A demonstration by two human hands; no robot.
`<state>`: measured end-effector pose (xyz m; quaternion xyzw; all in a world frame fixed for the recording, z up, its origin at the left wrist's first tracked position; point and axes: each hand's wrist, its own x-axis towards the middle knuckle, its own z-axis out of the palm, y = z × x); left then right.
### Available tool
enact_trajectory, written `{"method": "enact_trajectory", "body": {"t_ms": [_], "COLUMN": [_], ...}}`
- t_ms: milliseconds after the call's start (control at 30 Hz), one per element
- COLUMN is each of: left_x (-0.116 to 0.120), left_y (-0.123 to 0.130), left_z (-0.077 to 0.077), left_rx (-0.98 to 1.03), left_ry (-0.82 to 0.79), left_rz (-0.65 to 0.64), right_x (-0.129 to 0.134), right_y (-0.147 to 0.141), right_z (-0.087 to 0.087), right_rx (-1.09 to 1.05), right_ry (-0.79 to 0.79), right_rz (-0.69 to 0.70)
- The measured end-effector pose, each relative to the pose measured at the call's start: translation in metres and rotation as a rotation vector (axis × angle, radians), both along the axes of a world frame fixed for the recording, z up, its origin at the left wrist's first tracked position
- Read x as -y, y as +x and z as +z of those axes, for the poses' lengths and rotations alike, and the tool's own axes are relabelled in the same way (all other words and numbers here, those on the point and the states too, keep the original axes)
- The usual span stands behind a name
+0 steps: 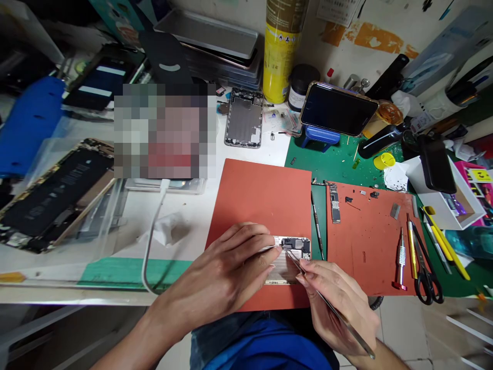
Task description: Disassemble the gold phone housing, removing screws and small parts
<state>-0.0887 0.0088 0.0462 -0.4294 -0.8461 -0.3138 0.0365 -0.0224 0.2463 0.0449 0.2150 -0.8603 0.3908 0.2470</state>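
Note:
An opened phone housing (pixel 283 275) lies on the orange-brown mat (pixel 265 190), with small dark parts at its right end. My left hand (pixel 227 267) reaches over the housing's left part and holds it, fingers bent and close together, hiding much of it. The fingertips are beside a small dark part (pixel 287 244) inside. My right hand (pixel 339 293) is closed round a pair of metal tweezers (pixel 327 303). Their tips touch or nearly touch that same dark part; I cannot tell which.
On a second mat (pixel 358 246) lie a logic board (pixel 335 203), a screwdriver (pixel 401 262) and scissors (pixel 425 282). A thin tool (pixel 317 226) lies between the mats. Behind are another phone housing (pixel 243 118), a phone on a blue stand (pixel 339 110) and a yellow can (pixel 281 67). A white cable (pixel 148 252) hangs left.

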Motion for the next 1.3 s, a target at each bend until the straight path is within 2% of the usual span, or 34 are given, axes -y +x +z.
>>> {"method": "enact_trajectory", "body": {"t_ms": [267,567,733,967,1300], "left_x": [0.001,-0.0005,-0.0011,-0.0005,-0.0008], "left_y": [0.0011,-0.0012,-0.0011,-0.0009,0.0], "left_z": [-0.0021,0.0,-0.0007,0.0002,0.0009], "left_rx": [0.028,0.008,0.009,0.024,0.016], "left_ry": [0.023,0.017,0.005,-0.005,0.016], "left_rz": [-0.004,-0.005,0.002,-0.001,-0.021], "right_x": [0.0041,0.0005,0.0038,0.0012,0.0064], "right_y": [0.004,0.0056,0.0071,0.0036,0.0043], "right_z": [-0.0072,-0.006,-0.0017,0.002,0.0005], "right_rx": [-0.085,-0.049,-0.038,0.061,0.07], "right_ry": [0.032,0.065,0.006,-0.142,-0.181], "right_rz": [-0.011,0.011,-0.082,-0.085,-0.108]}}
